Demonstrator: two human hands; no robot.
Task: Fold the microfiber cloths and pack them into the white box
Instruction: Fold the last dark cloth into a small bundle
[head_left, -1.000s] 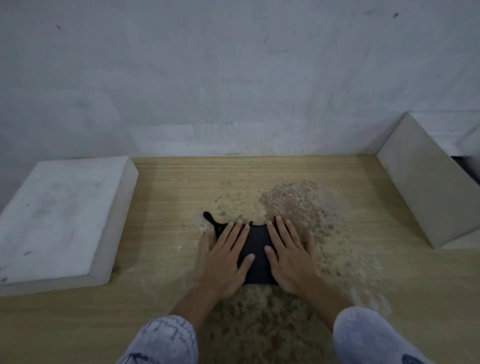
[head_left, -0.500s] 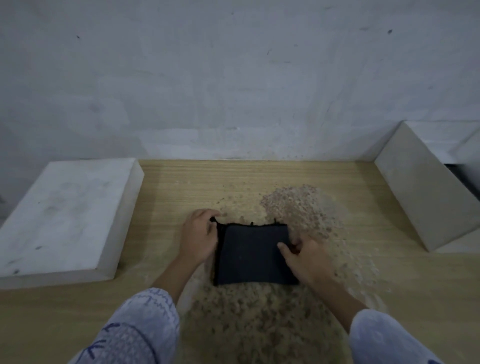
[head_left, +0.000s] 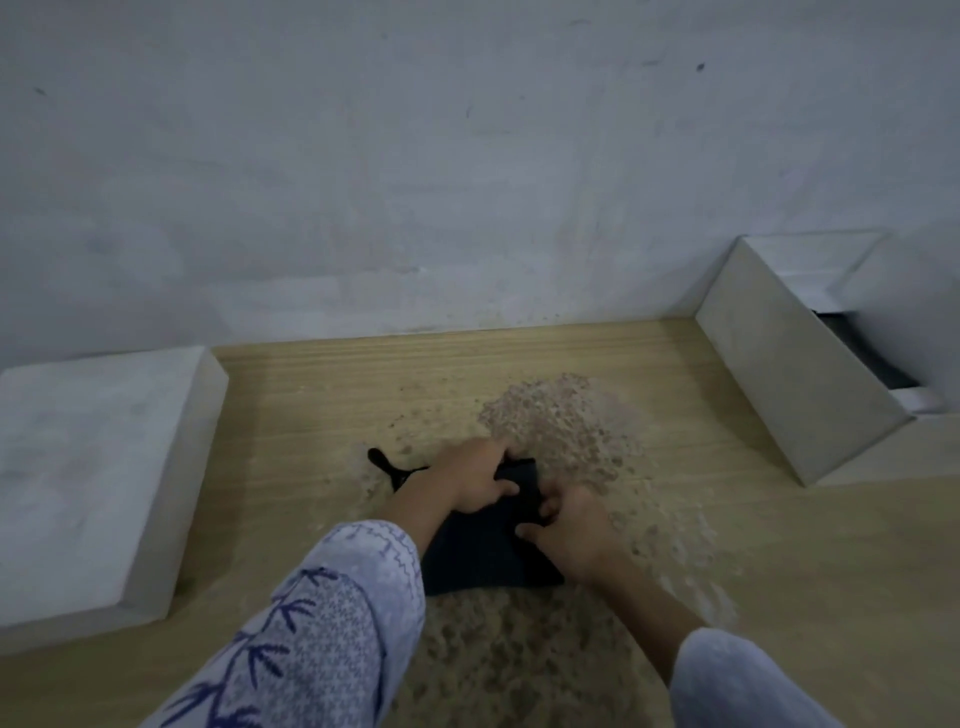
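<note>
A: Starting at the left, the lid (head_left: 93, 467) sits flat on the tabletop (head_left: 291, 415), untouched. Nothing doing there.

B: Agreed, the action is in the middle. A second ago both hands lay flat on the cloth (head_left: 483, 556), pressing it smooth. Half a second ago they had slid out to its two side edges.

A: And now the left hand (head_left: 470, 480) has come over the top, fingers curled round the far end, bunching it up off the wood. See the little loop (head_left: 384, 462) poking out to its left?

B: I do. The right hand (head_left: 566, 525) has closed in too, fingers curled and pinching the cloth just beside the left. So both hands are gripping fabric, close together, almost touching.

A: The near part of the cloth lies flat on the worn patch of tabletop, partly under the left sleeve (head_left: 332, 613).

B: My read: the smoothing is over, and this is either one more fold across or the pick-up. The cloth looks compact enough to go.

A: And over on the right, the box (head_left: 789, 364) stands well apart from the hands, open, with something dark inside. I can't tell what it is.

B: So the carry to the right is not yet begun. A two-handed grip should keep the folds from springing open.
</note>
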